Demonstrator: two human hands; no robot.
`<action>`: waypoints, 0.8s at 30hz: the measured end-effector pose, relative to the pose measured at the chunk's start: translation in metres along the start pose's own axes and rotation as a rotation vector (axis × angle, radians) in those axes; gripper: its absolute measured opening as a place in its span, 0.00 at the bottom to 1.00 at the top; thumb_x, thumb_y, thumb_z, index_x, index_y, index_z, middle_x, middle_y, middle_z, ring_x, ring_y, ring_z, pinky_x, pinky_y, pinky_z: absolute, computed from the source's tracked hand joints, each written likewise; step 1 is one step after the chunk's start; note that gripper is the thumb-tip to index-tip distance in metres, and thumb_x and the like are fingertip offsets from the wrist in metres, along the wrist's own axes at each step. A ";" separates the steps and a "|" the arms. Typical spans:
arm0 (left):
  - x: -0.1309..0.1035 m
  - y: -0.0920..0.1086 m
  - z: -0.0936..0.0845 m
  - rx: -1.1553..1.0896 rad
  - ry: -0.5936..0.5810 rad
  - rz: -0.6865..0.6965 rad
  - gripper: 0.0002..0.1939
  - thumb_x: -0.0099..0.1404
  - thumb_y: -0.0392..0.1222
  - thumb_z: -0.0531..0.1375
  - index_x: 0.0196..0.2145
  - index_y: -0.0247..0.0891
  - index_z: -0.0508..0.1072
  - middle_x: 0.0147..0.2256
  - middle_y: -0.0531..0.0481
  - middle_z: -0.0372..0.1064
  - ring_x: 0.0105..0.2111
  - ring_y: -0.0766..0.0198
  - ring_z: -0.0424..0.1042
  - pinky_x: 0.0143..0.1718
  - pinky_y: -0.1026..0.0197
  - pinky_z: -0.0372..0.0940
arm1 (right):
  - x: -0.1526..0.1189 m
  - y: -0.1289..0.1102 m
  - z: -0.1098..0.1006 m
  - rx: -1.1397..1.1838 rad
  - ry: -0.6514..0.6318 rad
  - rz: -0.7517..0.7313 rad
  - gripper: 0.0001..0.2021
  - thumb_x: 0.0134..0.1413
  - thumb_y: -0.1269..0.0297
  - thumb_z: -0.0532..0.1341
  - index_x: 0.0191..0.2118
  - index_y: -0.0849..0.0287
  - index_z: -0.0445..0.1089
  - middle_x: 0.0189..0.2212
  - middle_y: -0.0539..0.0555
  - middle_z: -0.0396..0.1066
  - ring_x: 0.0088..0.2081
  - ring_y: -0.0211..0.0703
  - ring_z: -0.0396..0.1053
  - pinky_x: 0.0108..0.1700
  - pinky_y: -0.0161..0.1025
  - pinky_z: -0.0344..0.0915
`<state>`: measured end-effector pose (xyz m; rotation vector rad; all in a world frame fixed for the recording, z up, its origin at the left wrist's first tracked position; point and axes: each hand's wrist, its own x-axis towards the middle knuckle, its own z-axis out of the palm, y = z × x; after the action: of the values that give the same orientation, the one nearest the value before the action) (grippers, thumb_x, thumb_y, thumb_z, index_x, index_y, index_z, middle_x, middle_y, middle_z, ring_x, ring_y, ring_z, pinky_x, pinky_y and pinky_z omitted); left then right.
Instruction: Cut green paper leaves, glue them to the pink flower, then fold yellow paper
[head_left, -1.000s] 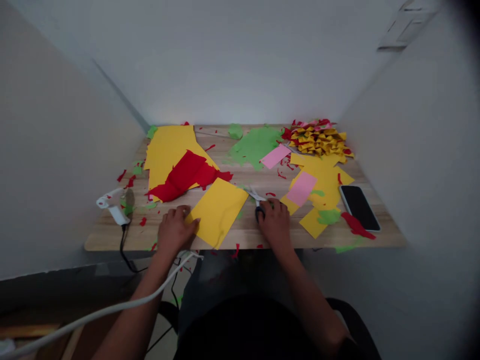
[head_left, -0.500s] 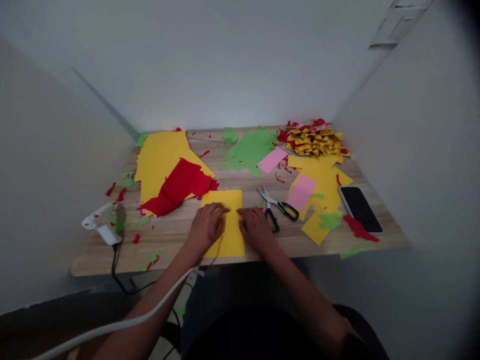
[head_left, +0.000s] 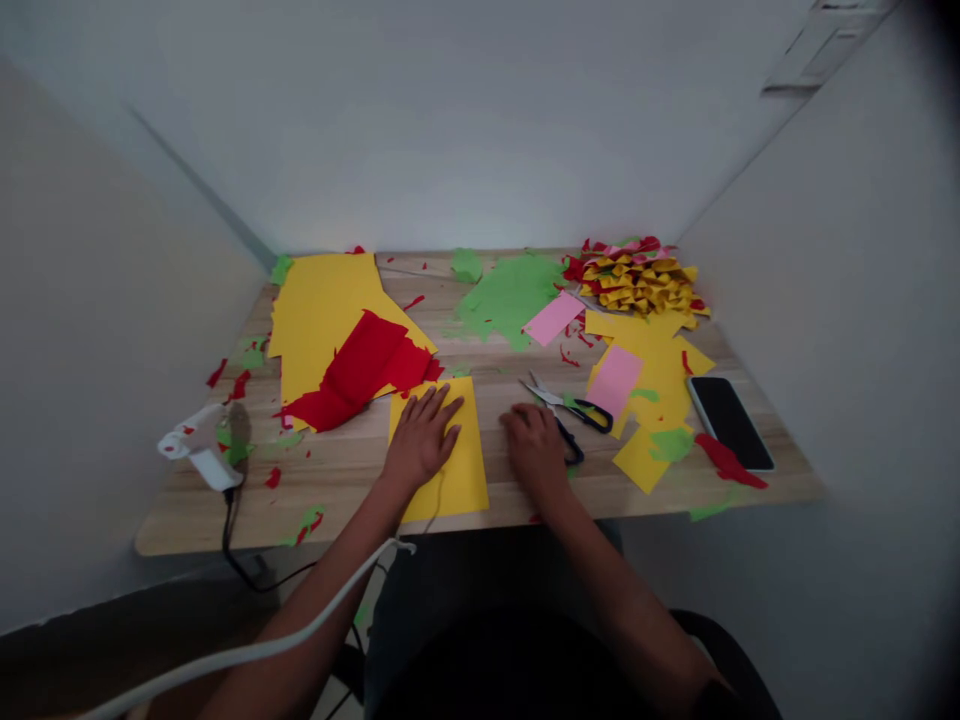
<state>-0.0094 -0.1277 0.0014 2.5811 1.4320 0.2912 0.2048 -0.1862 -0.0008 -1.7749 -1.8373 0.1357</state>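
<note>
My left hand (head_left: 424, 437) lies flat with spread fingers on a yellow sheet of paper (head_left: 457, 480) at the front middle of the table. My right hand (head_left: 536, 450) rests on the wood to the right of that sheet, apart from it. Its fingers are loosely bent, and nothing shows in them. Just beside it lie scissors (head_left: 553, 398) with dark handles and parted blades; the hand covers part of the space near one handle loop, so contact is unclear.
Larger yellow paper (head_left: 315, 300) and red crepe paper (head_left: 367, 360) lie at left. Green paper (head_left: 510, 298), a pink piece (head_left: 555, 318) and a ruffled yellow paper pile (head_left: 645, 283) sit behind. A phone (head_left: 731, 422) is at right, a white corded device (head_left: 202, 447) at left.
My right hand has left the yellow sheet and moved right, toward the scissors. My left hand has flattened and spread on the sheet, which has turned slightly. The view has shifted a little.
</note>
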 end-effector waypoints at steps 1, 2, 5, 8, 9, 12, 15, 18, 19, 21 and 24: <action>-0.001 0.003 -0.001 0.009 0.004 -0.011 0.25 0.74 0.48 0.47 0.65 0.44 0.64 0.70 0.44 0.53 0.69 0.48 0.52 0.68 0.42 0.47 | 0.005 -0.001 0.000 -0.010 0.029 0.030 0.14 0.63 0.76 0.54 0.45 0.59 0.76 0.49 0.61 0.73 0.51 0.53 0.64 0.56 0.51 0.62; -0.002 0.007 -0.001 0.022 0.007 -0.024 0.26 0.73 0.48 0.49 0.66 0.45 0.64 0.69 0.44 0.53 0.68 0.47 0.53 0.67 0.41 0.48 | 0.011 -0.003 0.001 0.002 0.048 0.049 0.16 0.62 0.78 0.53 0.47 0.60 0.75 0.49 0.61 0.73 0.51 0.53 0.64 0.56 0.51 0.62; 0.000 0.019 -0.005 0.057 0.016 -0.069 0.28 0.69 0.51 0.54 0.65 0.46 0.65 0.67 0.41 0.58 0.63 0.41 0.59 0.60 0.38 0.55 | 0.027 -0.013 0.007 0.139 0.015 0.046 0.22 0.57 0.82 0.50 0.52 0.60 0.70 0.47 0.57 0.74 0.50 0.50 0.65 0.55 0.46 0.63; 0.007 0.026 -0.009 0.043 0.031 -0.070 0.24 0.67 0.51 0.57 0.59 0.43 0.71 0.61 0.39 0.66 0.57 0.42 0.64 0.54 0.40 0.59 | 0.039 -0.023 0.017 0.182 -0.086 -0.012 0.27 0.54 0.82 0.49 0.58 0.61 0.65 0.47 0.57 0.75 0.48 0.50 0.66 0.52 0.44 0.65; 0.011 0.026 -0.010 0.021 0.038 -0.055 0.22 0.68 0.48 0.56 0.56 0.42 0.72 0.58 0.40 0.68 0.55 0.44 0.65 0.54 0.42 0.60 | 0.042 -0.024 0.020 0.159 -0.111 -0.030 0.28 0.54 0.82 0.50 0.60 0.62 0.64 0.47 0.58 0.75 0.48 0.51 0.66 0.52 0.45 0.65; 0.019 0.023 -0.010 -0.056 0.061 0.001 0.18 0.69 0.41 0.53 0.55 0.39 0.72 0.57 0.41 0.69 0.57 0.48 0.64 0.57 0.46 0.59 | 0.049 -0.024 0.028 0.083 -0.153 -0.059 0.29 0.54 0.82 0.50 0.62 0.66 0.63 0.50 0.60 0.75 0.47 0.53 0.65 0.53 0.47 0.64; 0.021 0.020 -0.006 -0.090 0.083 0.031 0.20 0.69 0.39 0.53 0.57 0.38 0.69 0.60 0.42 0.67 0.60 0.49 0.61 0.62 0.46 0.55 | 0.055 -0.022 0.033 0.057 -0.174 -0.076 0.29 0.56 0.81 0.50 0.64 0.69 0.62 0.55 0.62 0.72 0.48 0.54 0.64 0.53 0.48 0.63; 0.020 0.019 -0.003 -0.093 0.087 0.022 0.20 0.68 0.39 0.54 0.57 0.38 0.68 0.62 0.44 0.66 0.62 0.49 0.60 0.63 0.46 0.54 | 0.057 -0.022 0.035 0.022 -0.190 -0.087 0.29 0.57 0.80 0.51 0.65 0.68 0.61 0.57 0.63 0.71 0.48 0.55 0.64 0.54 0.49 0.63; 0.020 0.019 -0.002 -0.095 0.085 0.015 0.20 0.68 0.40 0.54 0.57 0.38 0.68 0.62 0.45 0.66 0.62 0.49 0.60 0.63 0.46 0.54 | 0.057 -0.023 0.035 0.006 -0.195 -0.089 0.29 0.57 0.80 0.51 0.66 0.67 0.60 0.57 0.63 0.71 0.48 0.55 0.64 0.53 0.49 0.63; 0.020 0.019 -0.002 -0.102 0.085 0.002 0.21 0.68 0.40 0.55 0.57 0.39 0.68 0.61 0.46 0.67 0.61 0.50 0.61 0.63 0.46 0.55 | 0.055 -0.024 0.033 -0.022 -0.202 -0.087 0.30 0.58 0.79 0.52 0.67 0.66 0.58 0.56 0.63 0.71 0.48 0.55 0.64 0.53 0.49 0.63; 0.021 0.019 -0.003 -0.116 0.088 0.004 0.20 0.68 0.40 0.55 0.58 0.39 0.67 0.61 0.46 0.67 0.61 0.50 0.62 0.62 0.47 0.56 | 0.045 -0.025 0.025 -0.023 -0.207 -0.083 0.32 0.59 0.78 0.52 0.69 0.64 0.55 0.53 0.62 0.73 0.46 0.55 0.64 0.52 0.49 0.64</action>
<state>0.0165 -0.1198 0.0104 2.5067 1.3944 0.4801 0.1736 -0.1382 0.0043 -1.7527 -2.0621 0.2769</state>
